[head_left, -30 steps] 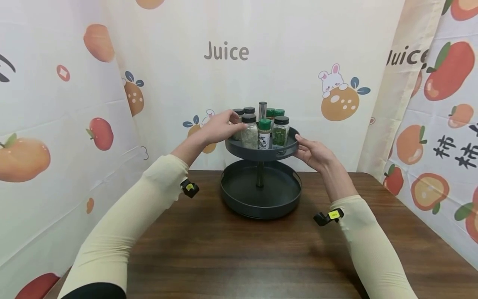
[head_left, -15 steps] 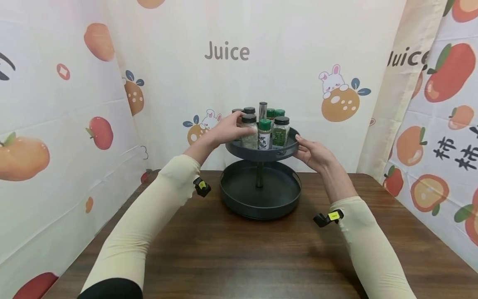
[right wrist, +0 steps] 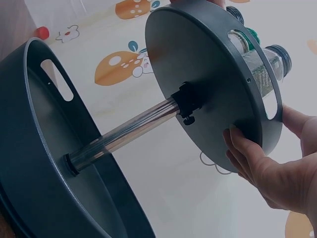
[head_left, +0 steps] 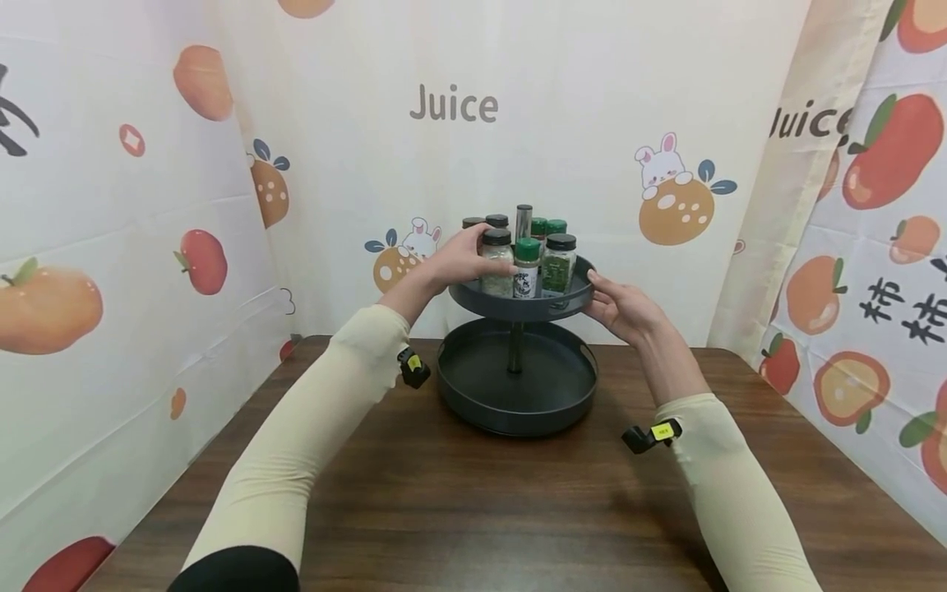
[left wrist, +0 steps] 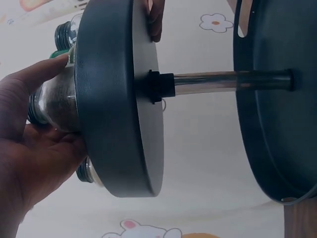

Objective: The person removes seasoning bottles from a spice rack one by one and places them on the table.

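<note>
A dark grey two-tier turntable rack bears several spice jars on its upper tray (head_left: 521, 310). My left hand (head_left: 460, 260) grips a clear jar with a black lid (head_left: 496, 237), its thumb across the front and its fingers behind; the jar's base is down in the tray. In the left wrist view, pale contents show inside this jar (left wrist: 58, 99). Right beside it stands a green-capped bottle (head_left: 527, 267), then a black-lidded jar of green flakes (head_left: 558, 267). My right hand (head_left: 627, 311) holds the upper tray's right rim, thumb outside and fingers underneath in the right wrist view.
Below, the lower tray (head_left: 518, 419) rests on the brown wooden table (head_left: 473, 510). A metal post (head_left: 515, 349) joins the two tiers. Fruit-printed cloth (head_left: 355, 148) hangs behind and at both sides.
My left hand has moved right, from the upper tray's left side to around the front-left black-lidded jar. The right hand keeps its hold on the rim.
</note>
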Action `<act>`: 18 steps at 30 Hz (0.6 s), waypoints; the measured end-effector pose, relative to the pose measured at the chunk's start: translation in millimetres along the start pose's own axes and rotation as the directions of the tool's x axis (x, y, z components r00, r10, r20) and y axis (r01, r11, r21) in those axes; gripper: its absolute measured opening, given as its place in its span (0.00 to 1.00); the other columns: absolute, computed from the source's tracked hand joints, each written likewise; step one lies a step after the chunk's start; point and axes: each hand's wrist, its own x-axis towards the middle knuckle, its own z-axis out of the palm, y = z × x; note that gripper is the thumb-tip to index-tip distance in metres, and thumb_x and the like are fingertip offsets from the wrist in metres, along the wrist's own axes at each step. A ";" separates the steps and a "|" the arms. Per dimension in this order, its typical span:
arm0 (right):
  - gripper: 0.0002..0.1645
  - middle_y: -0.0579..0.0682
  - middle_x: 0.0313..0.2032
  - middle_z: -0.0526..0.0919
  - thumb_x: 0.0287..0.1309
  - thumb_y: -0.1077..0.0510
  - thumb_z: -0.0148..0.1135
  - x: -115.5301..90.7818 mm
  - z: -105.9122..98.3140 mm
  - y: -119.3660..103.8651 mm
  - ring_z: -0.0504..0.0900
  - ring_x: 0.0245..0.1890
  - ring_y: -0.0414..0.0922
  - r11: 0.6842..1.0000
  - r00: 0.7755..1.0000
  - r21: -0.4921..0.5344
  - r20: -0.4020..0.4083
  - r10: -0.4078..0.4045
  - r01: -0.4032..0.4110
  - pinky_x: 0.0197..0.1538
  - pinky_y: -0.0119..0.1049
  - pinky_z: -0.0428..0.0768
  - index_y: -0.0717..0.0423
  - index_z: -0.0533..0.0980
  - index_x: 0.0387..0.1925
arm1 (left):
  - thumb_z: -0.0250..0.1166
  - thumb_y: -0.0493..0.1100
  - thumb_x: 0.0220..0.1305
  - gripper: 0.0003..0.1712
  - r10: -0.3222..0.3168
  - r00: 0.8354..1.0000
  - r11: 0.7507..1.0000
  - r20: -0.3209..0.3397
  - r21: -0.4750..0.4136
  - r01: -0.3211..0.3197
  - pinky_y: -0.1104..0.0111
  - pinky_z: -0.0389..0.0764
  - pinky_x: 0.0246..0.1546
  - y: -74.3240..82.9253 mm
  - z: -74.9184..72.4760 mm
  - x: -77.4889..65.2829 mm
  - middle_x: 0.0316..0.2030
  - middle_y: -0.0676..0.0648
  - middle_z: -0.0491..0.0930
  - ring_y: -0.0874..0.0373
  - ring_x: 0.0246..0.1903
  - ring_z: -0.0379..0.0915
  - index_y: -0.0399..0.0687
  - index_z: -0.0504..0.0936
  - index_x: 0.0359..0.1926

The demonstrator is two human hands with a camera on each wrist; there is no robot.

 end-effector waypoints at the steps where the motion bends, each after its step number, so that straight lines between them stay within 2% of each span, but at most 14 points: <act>1: 0.43 0.56 0.45 0.83 0.62 0.54 0.65 -0.1 0.1 0.4 0.85 0.44 0.45 1.000 1.000 0.001 0.000 0.000 0.000 0.47 0.36 0.85 0.65 0.58 0.71 | 0.72 0.54 0.56 0.52 0.004 1.000 1.000 0.001 -0.007 -0.004 0.49 0.68 0.63 -0.9 0.1 0.3 0.63 0.40 0.68 0.50 0.58 0.67 0.43 0.56 0.74; 5: 0.42 0.55 0.43 0.84 0.62 0.54 0.65 -0.1 0.0 1.3 0.85 0.44 0.46 1.000 1.000 0.010 -0.004 0.001 -0.001 0.47 0.36 0.85 0.65 0.58 0.70 | 0.73 0.56 0.55 0.50 0.011 1.000 1.000 0.017 -0.025 -0.011 0.50 0.72 0.58 -6.2 -0.2 2.0 0.56 0.41 0.74 0.52 0.52 0.71 0.42 0.61 0.72; 9: 0.42 0.55 0.43 0.85 0.61 0.54 0.66 -0.2 -1.6 2.0 0.86 0.44 0.46 1.000 1.000 0.014 -0.008 0.008 -0.007 0.47 0.36 0.85 0.65 0.59 0.70 | 0.73 0.58 0.54 0.43 0.005 0.999 0.999 0.041 -0.034 -0.004 0.53 0.74 0.52 -12.2 -0.3 5.0 0.48 0.43 0.78 0.52 0.45 0.74 0.42 0.70 0.65; 13: 0.44 0.55 0.43 0.85 0.60 0.55 0.67 0.0 -2.8 2.0 0.85 0.44 0.46 1.000 1.000 0.020 0.000 0.008 -0.008 0.47 0.36 0.85 0.65 0.58 0.71 | 0.74 0.58 0.52 0.38 0.007 0.999 0.999 0.038 -0.035 -0.006 0.56 0.73 0.47 -13.1 -2.0 5.7 0.45 0.42 0.78 0.51 0.43 0.73 0.42 0.74 0.58; 18: 0.42 0.55 0.42 0.85 0.59 0.54 0.67 0.2 -2.1 1.1 0.85 0.44 0.45 1.000 1.000 0.018 0.001 -0.004 0.004 0.47 0.35 0.85 0.66 0.60 0.69 | 0.74 0.58 0.52 0.36 0.003 0.999 0.999 0.036 -0.036 -0.002 0.59 0.71 0.43 -10.4 -3.5 5.0 0.43 0.42 0.77 0.51 0.41 0.71 0.42 0.76 0.56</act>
